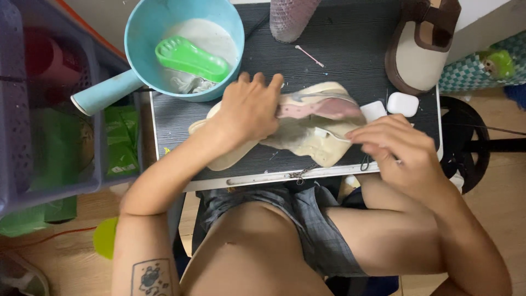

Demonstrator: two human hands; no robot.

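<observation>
Here, one dirty cream-and-pink sneaker [312,123] lies sideways on the table [350,49]; left hand [249,107] fingers press it flat, right hand [397,145] fingers pinch its edge.

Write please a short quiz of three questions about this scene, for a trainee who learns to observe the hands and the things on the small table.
1. True or false: the left hand presses down on the cream shoe upper.
2. What lies inside the blue scoop bowl?
A. a green brush
B. a cotton swab
C. a white case
3. Fill in: the right hand is at the shoe upper's ___ edge, near the front rim of the dark table.

Key: 1 true; 2 A; 3 right.
</observation>
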